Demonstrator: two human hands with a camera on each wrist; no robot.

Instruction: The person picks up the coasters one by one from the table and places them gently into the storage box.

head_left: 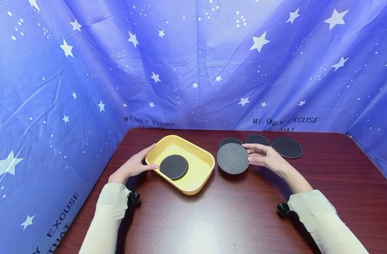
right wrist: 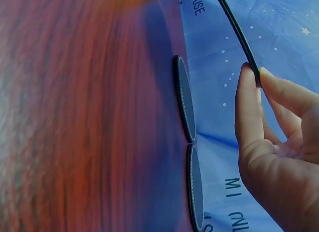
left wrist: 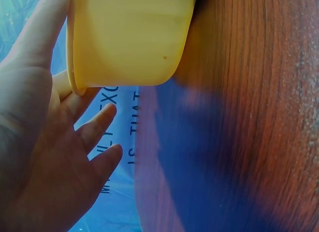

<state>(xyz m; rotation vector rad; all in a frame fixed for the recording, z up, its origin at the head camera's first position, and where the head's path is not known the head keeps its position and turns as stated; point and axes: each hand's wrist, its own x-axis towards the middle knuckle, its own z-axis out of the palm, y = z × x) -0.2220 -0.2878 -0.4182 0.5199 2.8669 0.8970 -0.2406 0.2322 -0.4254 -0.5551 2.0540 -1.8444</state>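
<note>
My left hand point(head_left: 135, 165) grips the left rim of a yellow plastic bin point(head_left: 198, 152), thumb on the near edge and fingertips on the far edge. In the left wrist view the bin's wall point(left wrist: 129, 40) shows, with two of that hand's fingers stretched out apart from it. One round black coaster point(head_left: 174, 167) lies inside the bin, against its left side. My right hand point(head_left: 266, 158) pinches a second round coaster point(head_left: 233, 158) by its right edge, just right of the bin. The right wrist view shows this held coaster point(right wrist: 238, 35) edge-on, raised above the table, between thumb and fingers.
Behind the held coaster, several more lie along the table's back: a partly covered coaster point(head_left: 230, 141), a middle coaster point(head_left: 258, 139) and a right coaster point(head_left: 287, 147). The dark red wooden table point(head_left: 238, 211) meets a blue star-printed cloth point(head_left: 193, 63) at its back and sides.
</note>
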